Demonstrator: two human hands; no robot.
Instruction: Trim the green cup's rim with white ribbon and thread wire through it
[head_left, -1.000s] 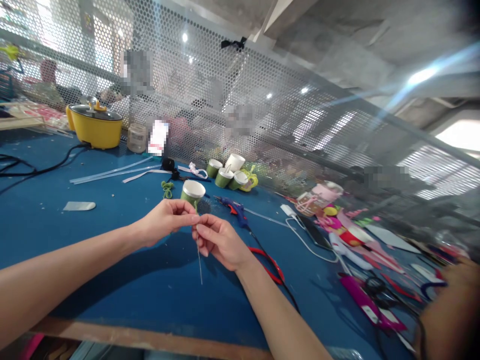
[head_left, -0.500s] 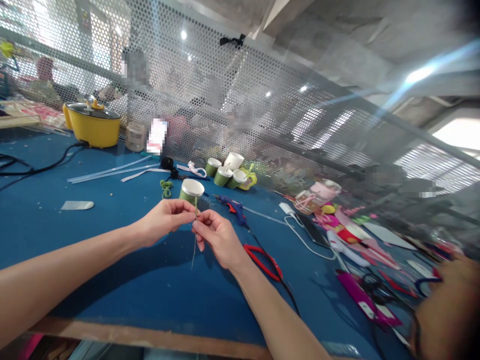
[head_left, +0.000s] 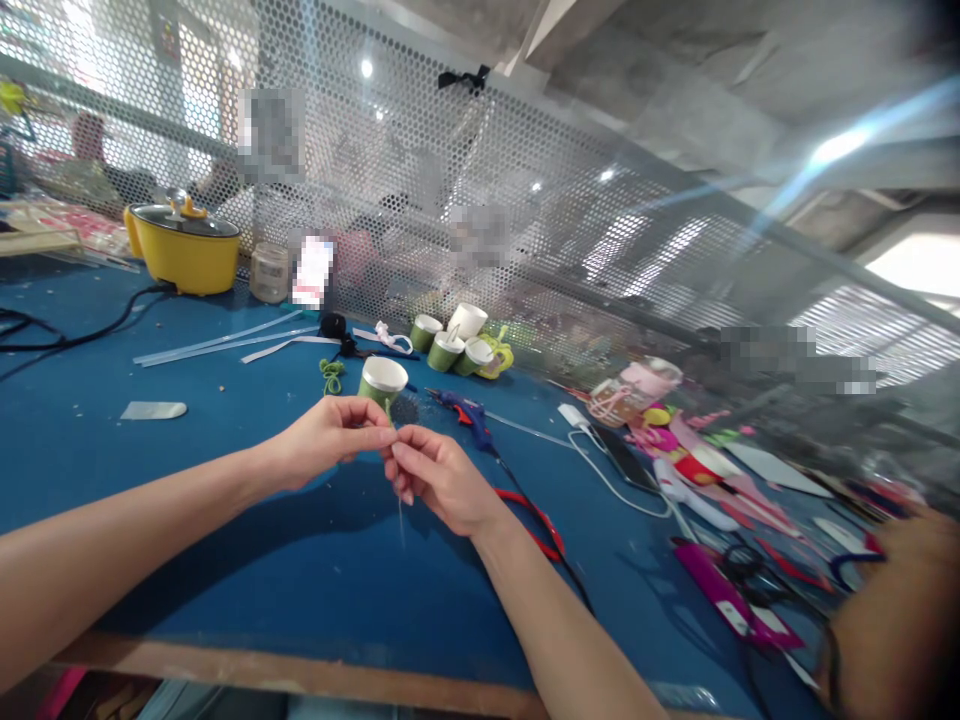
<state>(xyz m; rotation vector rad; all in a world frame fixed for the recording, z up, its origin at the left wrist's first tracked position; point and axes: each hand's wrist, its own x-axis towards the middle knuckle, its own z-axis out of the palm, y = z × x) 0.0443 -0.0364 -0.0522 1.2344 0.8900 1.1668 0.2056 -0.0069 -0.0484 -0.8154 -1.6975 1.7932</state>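
Above the blue table, my left hand and my right hand meet fingertip to fingertip. Both pinch a thin wire whose upper end looks wrapped in green yarn. Its bare lower end hangs beneath my right fingers, while the part between the fingertips is hidden. Just behind my hands stands a white cup with a green outside, partly covered by my left fingers. A small bundle of green yarn lies to its left. On the right is a blue glue gun with its cord trailing toward me.
Red handles lie partly under my right wrist. Several green and white cups stand by the mesh panel. At the back left is a yellow electric pot. A phone, cables and a purple device crowd the right, near another person's arm.
The wire's lower end has swung to the right, and less of its green upper end shows above my fingers. My right hand has shifted slightly right, covering more of the red handles.
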